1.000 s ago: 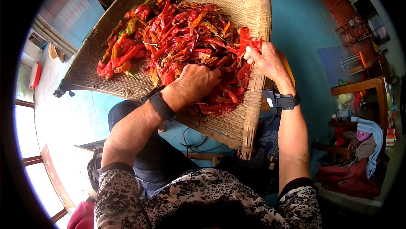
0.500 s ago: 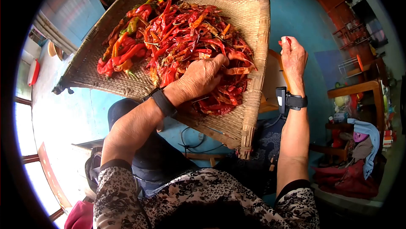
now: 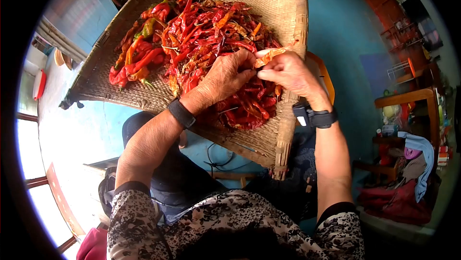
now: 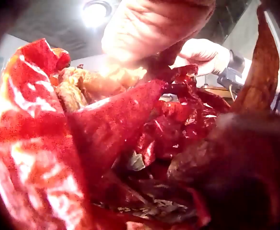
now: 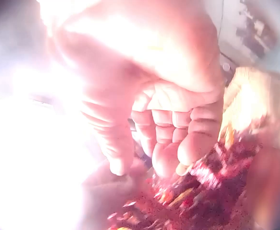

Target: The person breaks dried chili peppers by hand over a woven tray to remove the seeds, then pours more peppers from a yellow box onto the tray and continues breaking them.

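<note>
A large woven basket (image 3: 281,3) holds a heap of dried red chili peppers (image 3: 216,22). Glossier red, orange and green chilies (image 3: 144,61) lie along its left side. Over the heap's right part, my left hand (image 3: 223,75) pinches an orange dried chili (image 3: 274,54) by its left end. The chili's other end points right, across the back of my right fingers. My right hand (image 3: 290,74) is just beside it, fingertips close to the left hand's. In the right wrist view, the right thumb (image 5: 118,160) stands apart from the loosely bent fingers, with nothing seen between them.
The basket rests over the person's lap, its right rim (image 3: 290,111) under the right wrist. An orange-edged box or stool (image 3: 326,80) stands just beyond that rim. Farther right is a wooden chair (image 3: 408,99) with clothes on it.
The right hand carried a red chili piece out past the basket's right rim, then came back beside the left hand without it. The left hand has lifted the orange chili from the heap.
</note>
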The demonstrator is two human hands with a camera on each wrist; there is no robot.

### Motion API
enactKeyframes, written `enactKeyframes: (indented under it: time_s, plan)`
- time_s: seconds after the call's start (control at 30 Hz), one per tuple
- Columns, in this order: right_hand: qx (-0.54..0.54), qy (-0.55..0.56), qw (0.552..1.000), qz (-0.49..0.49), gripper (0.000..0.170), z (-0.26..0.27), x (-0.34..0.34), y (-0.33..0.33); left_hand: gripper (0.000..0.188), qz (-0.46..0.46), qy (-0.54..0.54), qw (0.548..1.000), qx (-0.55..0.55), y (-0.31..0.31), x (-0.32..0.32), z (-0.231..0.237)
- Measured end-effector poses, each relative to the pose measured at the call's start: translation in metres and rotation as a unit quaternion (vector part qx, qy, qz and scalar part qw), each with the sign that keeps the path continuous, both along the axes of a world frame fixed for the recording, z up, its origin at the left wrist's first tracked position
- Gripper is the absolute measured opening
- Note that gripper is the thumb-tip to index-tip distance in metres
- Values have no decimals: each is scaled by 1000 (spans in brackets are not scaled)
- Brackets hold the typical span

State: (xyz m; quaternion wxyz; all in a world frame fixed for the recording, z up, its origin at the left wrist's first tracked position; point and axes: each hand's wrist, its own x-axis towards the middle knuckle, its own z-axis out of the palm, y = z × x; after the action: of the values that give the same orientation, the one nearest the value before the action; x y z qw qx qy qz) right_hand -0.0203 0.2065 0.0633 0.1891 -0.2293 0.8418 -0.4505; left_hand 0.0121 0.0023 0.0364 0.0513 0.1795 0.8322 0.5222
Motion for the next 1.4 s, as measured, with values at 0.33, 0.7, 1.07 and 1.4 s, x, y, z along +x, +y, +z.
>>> enactKeyframes:
  time_s: [0.33,0.7,1.07,1.4]
  plan:
    - [-150,106,981,-69,12,-11,-7,-14,19,-29,76,995,-54,-7,1,-10]
    - [119,382,860,-318,17,6,-31,93,9,-38,220,954,-202,-2,5,-21]
    - [144,282,934,-164,21,6,-17,45,27,87,337,859,-375,-10,-12,-36]
    - [279,267,921,-47,22,-25,-15,-7,9,68,308,858,-406,-21,-11,-35]
